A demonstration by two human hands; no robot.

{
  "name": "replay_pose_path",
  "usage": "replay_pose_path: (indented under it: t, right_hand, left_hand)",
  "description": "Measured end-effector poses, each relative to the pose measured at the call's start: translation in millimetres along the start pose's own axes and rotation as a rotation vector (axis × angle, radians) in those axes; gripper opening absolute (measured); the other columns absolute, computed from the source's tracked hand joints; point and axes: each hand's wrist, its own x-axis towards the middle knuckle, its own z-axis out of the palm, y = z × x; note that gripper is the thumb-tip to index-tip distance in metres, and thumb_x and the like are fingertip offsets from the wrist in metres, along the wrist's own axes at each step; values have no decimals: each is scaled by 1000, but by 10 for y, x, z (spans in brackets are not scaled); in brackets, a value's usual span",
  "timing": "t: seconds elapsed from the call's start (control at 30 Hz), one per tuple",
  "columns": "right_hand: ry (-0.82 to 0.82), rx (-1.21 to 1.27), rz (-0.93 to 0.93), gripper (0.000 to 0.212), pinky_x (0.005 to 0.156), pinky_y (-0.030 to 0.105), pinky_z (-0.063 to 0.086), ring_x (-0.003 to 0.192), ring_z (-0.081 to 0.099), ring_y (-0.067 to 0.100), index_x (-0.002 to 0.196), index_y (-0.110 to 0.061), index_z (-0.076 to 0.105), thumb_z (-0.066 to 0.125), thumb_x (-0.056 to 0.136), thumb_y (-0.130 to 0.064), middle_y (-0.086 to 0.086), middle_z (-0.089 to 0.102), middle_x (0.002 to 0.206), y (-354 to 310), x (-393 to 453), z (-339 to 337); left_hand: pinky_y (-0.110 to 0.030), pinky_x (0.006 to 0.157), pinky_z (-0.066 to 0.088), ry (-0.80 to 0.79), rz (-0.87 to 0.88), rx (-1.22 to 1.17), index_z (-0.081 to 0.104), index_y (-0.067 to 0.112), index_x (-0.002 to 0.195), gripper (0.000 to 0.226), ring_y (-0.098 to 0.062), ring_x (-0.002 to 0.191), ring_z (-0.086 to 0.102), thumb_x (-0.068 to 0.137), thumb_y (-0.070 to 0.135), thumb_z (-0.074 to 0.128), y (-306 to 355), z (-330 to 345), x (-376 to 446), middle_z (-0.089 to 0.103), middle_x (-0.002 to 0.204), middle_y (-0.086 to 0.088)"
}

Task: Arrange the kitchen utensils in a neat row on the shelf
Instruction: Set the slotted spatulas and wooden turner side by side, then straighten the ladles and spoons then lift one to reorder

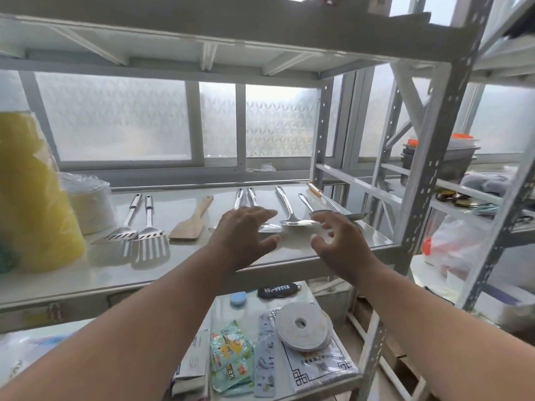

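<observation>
Utensils lie in a row on the white shelf [72, 273], handles pointing away from me. From the left come two slotted steel turners [123, 230] [150, 231], a wooden spatula [191, 224], then several steel spoons and ladles [298, 219]. A yellow-handled utensil [321, 196] lies angled at the far right. My left hand [246, 235] hovers with spread fingers over the middle spoons and hides their bowls. Just in front of the right-hand spoons is my right hand [338, 241], fingers loosely spread. Neither hand holds anything.
A yellow plastic bag [31, 195] and a stack of clear-wrapped white bowls [89, 201] fill the shelf's left end. A grey perforated upright [428, 180] stands at the right. The lower shelf holds a tape roll [302, 325], snack packets [231, 360] and papers.
</observation>
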Motion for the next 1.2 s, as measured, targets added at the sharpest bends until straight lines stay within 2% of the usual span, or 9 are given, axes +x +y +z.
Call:
replay_pose_path:
  t: [0.17, 0.37, 0.5, 0.6, 0.7, 0.83, 1.0, 1.1, 1.2]
  right_hand:
    - [106, -129, -39, 33, 102, 29, 40, 111, 54, 12, 108, -27, 70, 66, 81, -10, -10, 63, 115, 312, 249, -63]
    - [184, -329, 23, 46, 103, 41, 38, 120, 50, 29, 125, -21, 66, 70, 79, -15, 4, 63, 126, 609, 508, -133]
    - [106, -473, 109, 51, 105, 44, 36, 128, 44, 31, 134, -24, 60, 66, 83, -27, 5, 57, 135, 751, 626, -126]
    - [-61, -539, 285, 46, 110, 48, 35, 135, 38, 35, 136, -25, 56, 57, 91, -33, 12, 51, 142, 863, 712, -154]
    - [-11, -476, 262, 24, 99, 46, 46, 114, 50, 35, 113, -15, 67, 52, 96, -20, 12, 62, 114, 925, 748, -189]
    - [142, -474, 168, 19, 81, 37, 46, 100, 57, 32, 93, -12, 70, 54, 96, -2, 11, 67, 93, 893, 733, -208]
    - [329, -421, -7, 21, 73, 31, 37, 84, 57, 32, 76, -8, 65, 66, 80, 13, 5, 56, 75, 798, 724, -348]
    - [425, -350, -60, 30, 68, 27, 35, 69, 49, 21, 69, -10, 58, 79, 73, 11, 0, 53, 73, 677, 649, -542]
    - [388, -301, -177, 42, 63, 30, 46, 69, 56, 20, 69, -16, 52, 83, 68, 13, 2, 61, 76, 608, 488, -656]
  left_hand:
    - [-45, 108, 47, -19, 64, 92, 63, 31, 145, 65, -24, 126, 63, 86, 59, 58, 143, 155, 272, 70, 139, 4]
    - [-45, 102, 47, -211, 51, 268, 51, 33, 148, 60, -27, 131, 55, 95, 60, 58, 523, 366, 713, 62, 140, -1]
    - [-50, 104, 48, -351, -36, 291, 45, 40, 151, 48, -30, 136, 54, 104, 50, 46, 601, 529, 855, 57, 147, -1]
    - [-55, 106, 48, -394, -96, 245, 56, 38, 140, 37, -33, 130, 59, 109, 38, 35, 539, 646, 864, 61, 143, -2]
    - [-50, 102, 49, -338, -116, 268, 63, 28, 126, 33, -34, 123, 62, 109, 32, 35, 440, 691, 860, 66, 134, -6]
    - [-43, 90, 45, -348, -155, 335, 63, 26, 128, 33, -33, 125, 62, 111, 34, 36, 371, 621, 860, 66, 135, -6]
    - [-44, 101, 49, -411, -204, 290, 60, 24, 137, 62, -31, 131, 59, 102, 71, 40, 378, 338, 744, 63, 143, -8]
    - [-50, 112, 42, -157, -137, 360, 45, 24, 150, 72, -31, 141, 49, 98, 74, 43, 289, 17, 686, 52, 153, -8]
    - [-54, 129, 14, 114, 36, 595, 13, 26, 168, 86, -33, 160, 16, 100, 65, 49, 99, -355, 648, 14, 176, -10]
